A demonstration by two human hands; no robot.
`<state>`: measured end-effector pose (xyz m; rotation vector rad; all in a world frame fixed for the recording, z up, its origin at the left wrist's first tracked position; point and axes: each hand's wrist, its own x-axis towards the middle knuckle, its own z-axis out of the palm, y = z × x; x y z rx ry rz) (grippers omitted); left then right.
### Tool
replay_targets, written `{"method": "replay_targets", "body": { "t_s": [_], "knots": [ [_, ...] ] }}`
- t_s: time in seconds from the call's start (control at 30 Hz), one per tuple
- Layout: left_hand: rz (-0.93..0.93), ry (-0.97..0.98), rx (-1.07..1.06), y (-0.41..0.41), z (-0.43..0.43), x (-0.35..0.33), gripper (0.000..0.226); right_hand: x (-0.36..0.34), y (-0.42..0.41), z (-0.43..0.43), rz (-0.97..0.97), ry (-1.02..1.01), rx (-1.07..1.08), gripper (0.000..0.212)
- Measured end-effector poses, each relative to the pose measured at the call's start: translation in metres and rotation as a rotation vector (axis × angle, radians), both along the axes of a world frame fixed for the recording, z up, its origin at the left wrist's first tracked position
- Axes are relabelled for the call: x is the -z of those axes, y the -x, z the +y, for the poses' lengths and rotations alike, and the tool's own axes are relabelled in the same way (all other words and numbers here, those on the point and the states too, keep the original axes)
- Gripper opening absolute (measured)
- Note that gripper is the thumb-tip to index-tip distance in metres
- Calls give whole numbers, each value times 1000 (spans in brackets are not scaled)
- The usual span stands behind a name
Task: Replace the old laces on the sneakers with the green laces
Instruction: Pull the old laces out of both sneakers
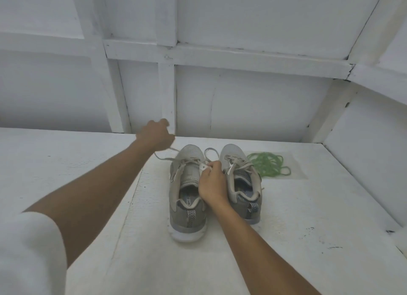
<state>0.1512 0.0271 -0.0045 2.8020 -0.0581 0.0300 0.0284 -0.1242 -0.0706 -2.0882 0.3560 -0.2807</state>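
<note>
Two grey sneakers stand side by side on a white surface, toes pointing away from me. My left hand (156, 135) is raised beyond the left sneaker (187, 197) and grips the old pale lace (164, 158), which runs slack from the eyelets up to my fist. My right hand (212, 182) rests on the left sneaker's right side, its fingers pinching the upper by the eyelets. The right sneaker (242, 184) still carries its old lace. The green laces (268, 163) lie in a loose bundle just right of the right sneaker's toe.
The white painted surface (88, 167) is bounded by a white panelled wall (242, 101) at the back and another wall (370, 151) on the right. The green bundle lies on a clear plastic sheet (297, 171).
</note>
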Motion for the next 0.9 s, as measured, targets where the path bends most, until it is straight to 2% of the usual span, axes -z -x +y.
{"method": "replay_targets", "body": {
  "t_s": [0.1,0.2,0.37,0.53,0.67,0.73,0.8,0.9],
  "knots": [
    [117,-90,207,14,-33,22,36,1,0,0,-5,-2,-7,23],
    [181,-208,241,30,-58,42,33,2,-1,0,-10,-9,-11,22],
    [96,-146,197,32,-54,28,24,1,0,-1,-4,-22,-7,22],
    [92,-95,122,15,-16,-22,35,1,1,-1,-13,-27,-6,22],
    [82,-93,58,5,6,-35,36,2,0,-1,-34,-27,6,24],
    [88,-123,107,11,2,-34,47,2,0,-2,-33,-27,6,23],
    [67,-43,175,17,-6,-28,57,2,0,-2,-25,-32,3,24],
    [84,-19,350,32,-29,-11,36,2,0,-1,-13,-29,-1,24]
  ]
}}
